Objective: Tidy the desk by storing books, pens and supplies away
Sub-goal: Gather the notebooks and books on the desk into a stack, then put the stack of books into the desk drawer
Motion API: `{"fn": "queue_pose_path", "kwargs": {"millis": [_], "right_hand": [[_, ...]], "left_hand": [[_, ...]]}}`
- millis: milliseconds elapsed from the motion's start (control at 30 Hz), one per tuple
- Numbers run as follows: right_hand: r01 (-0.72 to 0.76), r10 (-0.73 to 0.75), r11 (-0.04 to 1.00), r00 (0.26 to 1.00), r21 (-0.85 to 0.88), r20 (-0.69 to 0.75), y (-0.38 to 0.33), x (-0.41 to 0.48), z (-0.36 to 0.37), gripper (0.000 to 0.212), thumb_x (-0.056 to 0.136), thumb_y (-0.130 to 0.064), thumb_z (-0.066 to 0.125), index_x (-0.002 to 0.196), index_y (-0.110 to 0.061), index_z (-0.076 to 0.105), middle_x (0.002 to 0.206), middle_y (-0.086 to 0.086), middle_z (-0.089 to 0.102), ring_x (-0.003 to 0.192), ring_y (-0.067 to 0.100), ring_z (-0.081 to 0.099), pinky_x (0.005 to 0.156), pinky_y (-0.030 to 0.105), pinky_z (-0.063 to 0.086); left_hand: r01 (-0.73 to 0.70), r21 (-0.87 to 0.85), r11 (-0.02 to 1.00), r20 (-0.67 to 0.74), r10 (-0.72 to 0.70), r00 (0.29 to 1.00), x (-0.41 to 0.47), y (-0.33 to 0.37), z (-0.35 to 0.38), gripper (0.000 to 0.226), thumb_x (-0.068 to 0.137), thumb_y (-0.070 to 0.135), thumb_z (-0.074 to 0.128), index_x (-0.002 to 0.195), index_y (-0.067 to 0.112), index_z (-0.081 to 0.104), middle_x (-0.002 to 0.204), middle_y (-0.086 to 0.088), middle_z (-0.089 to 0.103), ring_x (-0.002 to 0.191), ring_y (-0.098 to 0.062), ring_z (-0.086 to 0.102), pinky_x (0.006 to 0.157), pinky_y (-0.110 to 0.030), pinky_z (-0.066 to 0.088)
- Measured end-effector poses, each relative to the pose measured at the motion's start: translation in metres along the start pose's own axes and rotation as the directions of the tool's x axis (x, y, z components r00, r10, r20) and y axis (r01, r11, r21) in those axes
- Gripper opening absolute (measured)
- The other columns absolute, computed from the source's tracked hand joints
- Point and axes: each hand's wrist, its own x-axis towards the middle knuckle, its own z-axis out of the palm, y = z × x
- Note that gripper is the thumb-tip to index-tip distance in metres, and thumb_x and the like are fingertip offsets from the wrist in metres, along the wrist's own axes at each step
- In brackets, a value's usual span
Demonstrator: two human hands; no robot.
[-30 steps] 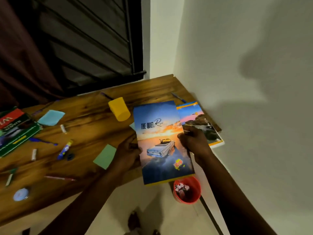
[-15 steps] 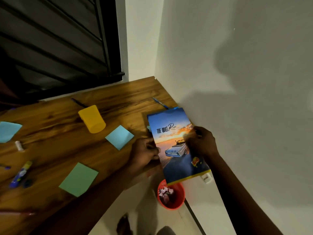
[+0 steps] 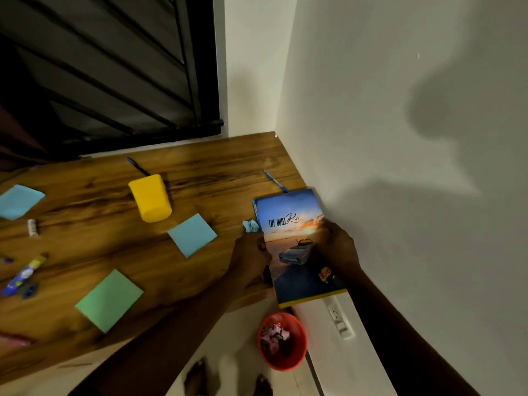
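A blue book point(image 3: 294, 238) with a car and sunset on its cover lies at the desk's right end against the wall, on top of another book whose edge barely shows. My left hand point(image 3: 251, 258) grips its left edge and my right hand point(image 3: 338, 250) holds its right edge. A blue pen point(image 3: 275, 180) lies just behind the book. A yellow cup point(image 3: 150, 202) lies tipped on the wooden desk point(image 3: 200, 172), with a dark pen point(image 3: 137, 166) behind it.
Blue sticky notes point(image 3: 192, 234) point(image 3: 17, 201) and a green one point(image 3: 109, 300) lie on the desk. A glue tube point(image 3: 24, 274) and a small white item point(image 3: 32, 227) sit at the left. A crumpled blue scrap point(image 3: 251, 226) lies by the book. A red bin point(image 3: 283, 340) stands on the floor below.
Both hands have carried the blue book to the right and set it down over the second book by the wall. The view has swung right, so the left books are out of frame.
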Motion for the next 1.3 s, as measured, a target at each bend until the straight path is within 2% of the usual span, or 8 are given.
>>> {"fn": "queue_pose_path", "kwargs": {"millis": [300, 433, 533, 667, 900, 1000, 1200, 1300], "right_hand": [[0.037, -0.038, 0.999, 0.998, 0.007, 0.045, 0.046, 0.025, 0.031, 0.057, 0.075, -0.056, 0.044, 0.117, -0.025, 0.066, 0.108, -0.002, 0.074, 0.097, 0.022, 0.072, 0.083, 0.036, 0.058], [0.063, -0.063, 0.998, 0.998, 0.009, -0.003, 0.046, 0.020, 0.034, 0.026, 0.104, -0.039, 0.043, 0.105, -0.025, 0.065, 0.098, -0.005, 0.072, 0.090, 0.018, 0.070, 0.068, 0.026, 0.046], [0.212, -0.212, 0.977, 0.975, -0.005, -0.067, 0.044, 0.009, 0.028, 0.025, 0.100, -0.031, 0.054, 0.123, -0.029, 0.063, 0.123, -0.003, 0.067, 0.103, 0.017, 0.068, 0.084, 0.032, 0.055], [0.445, -0.444, 0.895, 0.885, -0.028, -0.138, 0.032, -0.025, 0.025, 0.034, 0.093, -0.022, 0.061, 0.126, -0.023, 0.068, 0.141, -0.001, 0.059, 0.127, 0.018, 0.056, 0.107, 0.035, 0.049], [0.636, -0.650, 0.743, 0.760, 0.206, 0.001, 0.011, -0.113, 0.050, 0.017, 0.096, -0.021, 0.065, 0.111, -0.021, 0.072, 0.114, -0.004, 0.070, 0.105, 0.010, 0.066, 0.089, 0.021, 0.053], [0.557, -0.615, 0.774, 0.773, 0.301, 0.152, 0.011, -0.141, 0.075, 0.014, 0.097, -0.029, 0.063, 0.108, -0.026, 0.072, 0.107, -0.012, 0.072, 0.092, 0.003, 0.067, 0.076, 0.022, 0.056], [0.121, -0.355, 0.857, 0.842, 0.500, 0.405, 0.033, -0.169, 0.136, 0.010, 0.094, -0.027, 0.069, 0.101, -0.031, 0.074, 0.101, -0.016, 0.075, 0.100, 0.000, 0.069, 0.087, 0.021, 0.057], [-0.472, 0.021, 0.553, 0.831, 0.686, 0.556, 0.049, -0.161, 0.176, 0.012, 0.097, -0.023, 0.066, 0.108, -0.023, 0.072, 0.115, 0.006, 0.076, 0.109, 0.029, 0.071, 0.085, 0.040, 0.059]], "left_hand": [[0.047, 0.028, 0.998, -0.002, -0.047, 0.999, 0.001, -0.014, 0.016, 0.027, 0.076, -0.006, 0.068, 0.102, 0.001, 0.071, 0.109, -0.016, 0.073, 0.104, -0.032, 0.066, 0.081, -0.017, 0.042], [0.049, 0.063, 0.997, 0.020, -0.050, 0.999, -0.004, -0.016, 0.017, 0.045, 0.079, 0.000, 0.072, 0.123, 0.005, 0.068, 0.123, -0.013, 0.068, 0.114, -0.030, 0.064, 0.087, -0.019, 0.042], [0.044, 0.067, 0.997, 0.016, -0.045, 0.999, -0.010, -0.017, 0.013, 0.046, 0.081, 0.005, 0.072, 0.126, 0.007, 0.067, 0.124, -0.007, 0.067, 0.106, -0.020, 0.064, 0.088, -0.019, 0.045], [0.104, -0.135, 0.985, -0.032, -0.109, 0.993, -0.030, -0.024, 0.000, 0.038, 0.081, 0.013, 0.075, 0.118, 0.021, 0.069, 0.123, -0.003, 0.069, 0.108, -0.025, 0.068, 0.097, -0.046, 0.057], [0.160, -0.454, 0.877, -0.066, -0.212, 0.975, -0.116, -0.058, -0.014, 0.014, 0.090, 0.015, 0.074, 0.104, 0.009, 0.074, 0.098, -0.014, 0.077, 0.096, -0.031, 0.074, 0.084, -0.047, 0.061], [0.241, -0.548, 0.801, -0.067, -0.330, 0.942, -0.146, -0.087, -0.013, 0.014, 0.094, -0.002, 0.065, 0.106, -0.005, 0.070, 0.098, -0.026, 0.074, 0.089, -0.040, 0.072, 0.080, -0.047, 0.060], [0.401, -0.597, 0.695, -0.105, -0.564, 0.819, -0.190, -0.175, -0.008, 0.017, 0.097, -0.002, 0.061, 0.108, -0.002, 0.073, 0.092, -0.022, 0.076, 0.090, -0.042, 0.072, 0.089, -0.048, 0.060], [0.367, -0.789, 0.492, -0.076, -0.671, 0.737, -0.186, -0.210, -0.011, 0.029, 0.101, 0.011, 0.059, 0.125, -0.004, 0.065, 0.114, -0.026, 0.070, 0.100, -0.042, 0.069, 0.098, -0.051, 0.055]]}}
